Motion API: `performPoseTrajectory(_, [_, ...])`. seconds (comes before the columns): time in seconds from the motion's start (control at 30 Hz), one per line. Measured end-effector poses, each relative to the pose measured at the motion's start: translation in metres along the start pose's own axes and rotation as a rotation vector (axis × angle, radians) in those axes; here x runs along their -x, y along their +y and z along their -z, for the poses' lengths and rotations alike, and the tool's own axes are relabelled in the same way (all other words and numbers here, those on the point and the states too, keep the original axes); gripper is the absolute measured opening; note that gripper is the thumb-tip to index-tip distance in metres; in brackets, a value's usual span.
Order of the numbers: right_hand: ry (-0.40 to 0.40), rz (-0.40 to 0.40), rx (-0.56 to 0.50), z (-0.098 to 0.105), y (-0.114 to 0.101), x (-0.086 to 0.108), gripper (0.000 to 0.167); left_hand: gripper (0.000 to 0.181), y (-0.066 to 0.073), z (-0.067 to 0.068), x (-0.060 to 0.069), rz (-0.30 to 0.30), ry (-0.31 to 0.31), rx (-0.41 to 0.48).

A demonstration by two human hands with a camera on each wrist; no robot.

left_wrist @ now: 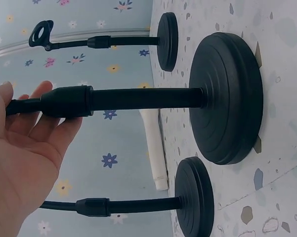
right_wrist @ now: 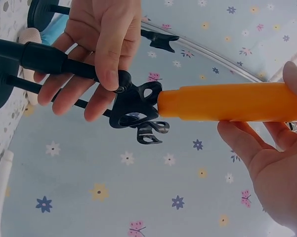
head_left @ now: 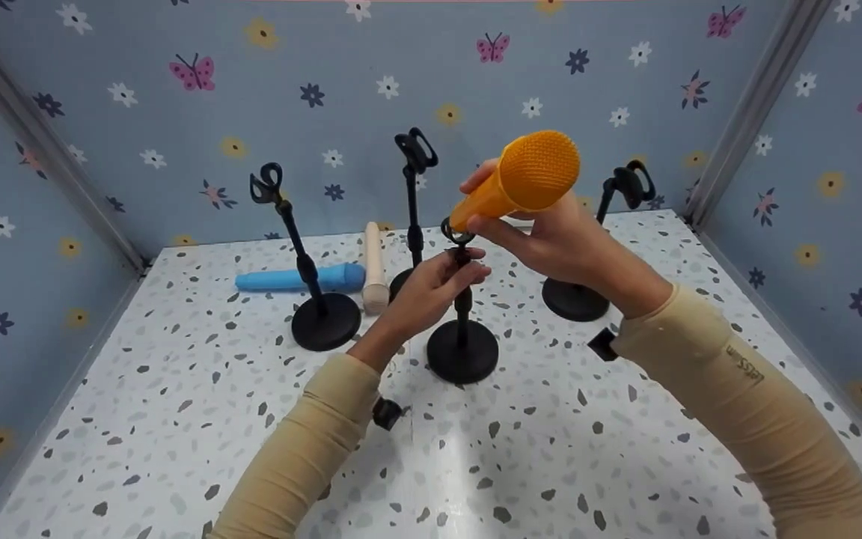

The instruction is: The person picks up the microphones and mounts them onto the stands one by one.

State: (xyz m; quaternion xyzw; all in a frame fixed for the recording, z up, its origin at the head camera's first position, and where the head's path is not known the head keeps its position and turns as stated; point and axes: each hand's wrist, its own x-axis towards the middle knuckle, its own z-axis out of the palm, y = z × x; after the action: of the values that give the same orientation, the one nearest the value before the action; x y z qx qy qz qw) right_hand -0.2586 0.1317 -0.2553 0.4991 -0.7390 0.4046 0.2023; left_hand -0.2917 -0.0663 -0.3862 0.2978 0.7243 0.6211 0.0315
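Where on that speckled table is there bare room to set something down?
Front left, between the left wall and left sleeve; front middle, before the held stand; far right, between right sleeve and right wall. It's crowded further back, where the blue microphone and cream microphone lie among other stands.

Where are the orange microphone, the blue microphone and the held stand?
Orange microphone (right_wrist: 227, 102): right wrist view, on its handle.
Blue microphone (head_left: 275, 281): head view, on its handle.
Held stand (left_wrist: 146, 98): left wrist view, on its pole.

Orange mic (head_left: 509, 189): smooth plastic look, rough-textured head (head_left: 545, 168). Held stand (head_left: 463, 305): matt, plastic-looking. Tabletop (head_left: 551, 442): smooth, slight sheen. Right sleeve (head_left: 753, 404): cloth.
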Motion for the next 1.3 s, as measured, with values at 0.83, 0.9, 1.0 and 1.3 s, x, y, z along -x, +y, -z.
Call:
performPoseTrajectory(0.83, [-0.039, -0.003, 0.075, -0.001, -0.002, -0.002, 0.036, 0.032, 0.0, -0.001, -0.001, 0.03, 0.02, -0.005])
performPoseTrajectory(0.9, [-0.035, -0.006, 0.109, -0.003, -0.003, -0.001, 0.035, 0.031, -0.001, -0.001, -0.001, 0.027, 0.024, -0.02])
performPoseTrajectory(1.0, [-0.014, 0.012, 0.21, -0.007, -0.005, 0.0, 0.032, 0.029, -0.003, -0.001, -0.001, 0.018, 0.032, -0.039])
performPoseTrajectory(1.3, [0.149, -0.097, 0.392, -0.018, -0.012, -0.003, 0.033, 0.025, -0.006, -0.009, 0.001, -0.076, 0.086, -0.06])
